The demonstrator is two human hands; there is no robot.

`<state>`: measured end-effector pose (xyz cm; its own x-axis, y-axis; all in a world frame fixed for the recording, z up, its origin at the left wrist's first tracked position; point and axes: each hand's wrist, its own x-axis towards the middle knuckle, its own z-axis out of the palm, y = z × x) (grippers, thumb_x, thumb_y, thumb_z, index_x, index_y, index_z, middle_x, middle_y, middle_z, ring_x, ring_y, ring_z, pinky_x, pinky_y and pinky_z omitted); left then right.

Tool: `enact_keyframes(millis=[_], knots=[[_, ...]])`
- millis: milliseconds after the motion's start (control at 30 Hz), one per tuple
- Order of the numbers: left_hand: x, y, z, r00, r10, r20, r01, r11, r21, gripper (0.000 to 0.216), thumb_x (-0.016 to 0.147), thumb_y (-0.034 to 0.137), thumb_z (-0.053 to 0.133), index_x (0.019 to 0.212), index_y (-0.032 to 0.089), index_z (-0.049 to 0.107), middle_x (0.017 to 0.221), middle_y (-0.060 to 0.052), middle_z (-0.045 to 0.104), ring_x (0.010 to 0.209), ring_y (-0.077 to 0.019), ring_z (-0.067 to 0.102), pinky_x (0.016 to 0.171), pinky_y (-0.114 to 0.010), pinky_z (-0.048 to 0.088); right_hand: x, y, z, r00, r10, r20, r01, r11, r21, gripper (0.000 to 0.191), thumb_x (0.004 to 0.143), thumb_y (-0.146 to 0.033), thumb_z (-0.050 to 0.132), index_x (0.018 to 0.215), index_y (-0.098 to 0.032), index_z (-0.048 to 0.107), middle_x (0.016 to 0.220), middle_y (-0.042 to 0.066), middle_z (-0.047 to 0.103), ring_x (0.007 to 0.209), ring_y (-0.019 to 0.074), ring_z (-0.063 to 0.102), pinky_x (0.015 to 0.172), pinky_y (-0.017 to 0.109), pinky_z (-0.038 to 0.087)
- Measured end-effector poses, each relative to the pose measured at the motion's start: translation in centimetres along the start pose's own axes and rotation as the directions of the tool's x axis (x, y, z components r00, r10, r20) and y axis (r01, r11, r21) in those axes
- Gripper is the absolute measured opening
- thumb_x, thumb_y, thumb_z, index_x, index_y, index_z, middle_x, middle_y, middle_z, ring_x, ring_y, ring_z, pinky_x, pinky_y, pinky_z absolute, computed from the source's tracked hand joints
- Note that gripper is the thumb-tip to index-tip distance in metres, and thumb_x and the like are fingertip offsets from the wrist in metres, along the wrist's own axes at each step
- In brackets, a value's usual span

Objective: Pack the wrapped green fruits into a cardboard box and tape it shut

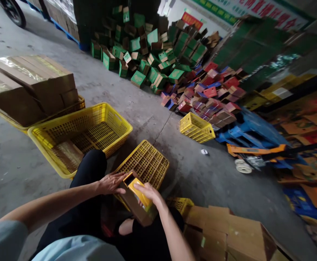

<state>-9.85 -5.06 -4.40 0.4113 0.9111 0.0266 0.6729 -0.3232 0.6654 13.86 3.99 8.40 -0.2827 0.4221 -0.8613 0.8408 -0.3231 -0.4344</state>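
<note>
A small yellow and brown cardboard box (pixel 136 197) rests above my lap, partly folded. My left hand (pixel 111 183) presses against its left side with fingers together. My right hand (pixel 149 193) grips its right edge, fingers wrapped over the yellow face. An upturned yellow crate (pixel 147 163) lies just beyond the box.
A large yellow basket (pixel 84 134) holding flat cardboard stands at the left, with stacked brown sheets (pixel 30 85) behind it. A small yellow crate (pixel 196 127), piles of green boxes (pixel 153 54) and red-blue boxes (pixel 209 96) lie farther off. Brown cartons (pixel 229 232) sit at my right. A pallet jack (pixel 256 152) is on the right.
</note>
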Motion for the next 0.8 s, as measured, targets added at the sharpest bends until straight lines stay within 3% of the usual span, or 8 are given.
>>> enact_keyframes(millis=[167, 333, 500, 667, 800], knots=[[0.2, 0.1, 0.3, 1.000, -0.003, -0.019, 0.004, 1.000, 0.031, 0.107, 0.090, 0.090, 0.044, 0.171, 0.023, 0.025, 0.162, -0.021, 0.051, 0.152, -0.0362, 0.047, 0.129, -0.051, 0.029, -0.3, 0.4, 0.2, 0.999, -0.031, -0.014, 0.030, 0.998, -0.052, 0.052, 0.104, -0.056, 0.048, 0.083, -0.015, 0.072, 0.059, 0.011, 0.068, 0.061, 0.0271, 0.074, 0.067, 0.041, 0.065], [0.5, 0.1, 0.3, 1.000, 0.021, 0.008, -0.021, 1.000, 0.014, 0.109, 0.090, 0.088, 0.048, 0.172, 0.022, 0.020, 0.165, -0.022, 0.046, 0.154, -0.0362, 0.044, 0.129, -0.051, 0.026, -0.5, 0.2, 0.1, 1.000, -0.017, -0.020, 0.016, 0.998, -0.068, 0.049, 0.104, -0.056, 0.049, 0.091, -0.015, 0.071, 0.062, 0.012, 0.068, 0.067, 0.0299, 0.076, 0.075, 0.048, 0.067], [0.6, -0.2, -0.2, 0.998, 0.063, -0.026, -0.064, 0.998, -0.024, 0.110, 0.090, 0.088, 0.049, 0.171, 0.019, 0.022, 0.165, -0.024, 0.046, 0.155, -0.0371, 0.043, 0.128, -0.050, 0.029, -0.2, -0.3, -0.6, 1.000, -0.015, 0.001, 0.015, 0.998, -0.065, 0.068, 0.102, -0.071, 0.043, 0.080, -0.014, 0.072, 0.064, 0.015, 0.069, 0.069, 0.0315, 0.077, 0.080, 0.050, 0.066], [0.5, -0.8, 0.3, 0.990, 0.138, -0.024, -0.140, 0.983, -0.123, 0.100, 0.101, 0.078, 0.041, 0.173, 0.018, 0.008, 0.176, -0.022, 0.024, 0.162, -0.0349, 0.027, 0.131, -0.047, 0.027, -0.5, 0.1, -0.5, 0.999, -0.033, 0.012, 0.033, 0.999, 0.001, 0.049, 0.105, -0.056, 0.053, 0.104, -0.011, 0.073, 0.069, 0.013, 0.074, 0.071, 0.0280, 0.079, 0.080, 0.042, 0.067], [0.2, -1.3, 1.6, 0.987, 0.161, -0.015, -0.161, 0.959, -0.233, 0.105, 0.100, 0.076, 0.044, 0.173, 0.016, -0.004, 0.179, -0.020, 0.009, 0.165, -0.0353, 0.016, 0.133, -0.046, 0.024, -0.6, 0.3, -0.1, 1.000, -0.028, 0.008, 0.028, 1.000, 0.011, 0.049, 0.106, -0.054, 0.052, 0.102, -0.010, 0.073, 0.061, 0.010, 0.072, 0.061, 0.0252, 0.076, 0.070, 0.037, 0.066]])
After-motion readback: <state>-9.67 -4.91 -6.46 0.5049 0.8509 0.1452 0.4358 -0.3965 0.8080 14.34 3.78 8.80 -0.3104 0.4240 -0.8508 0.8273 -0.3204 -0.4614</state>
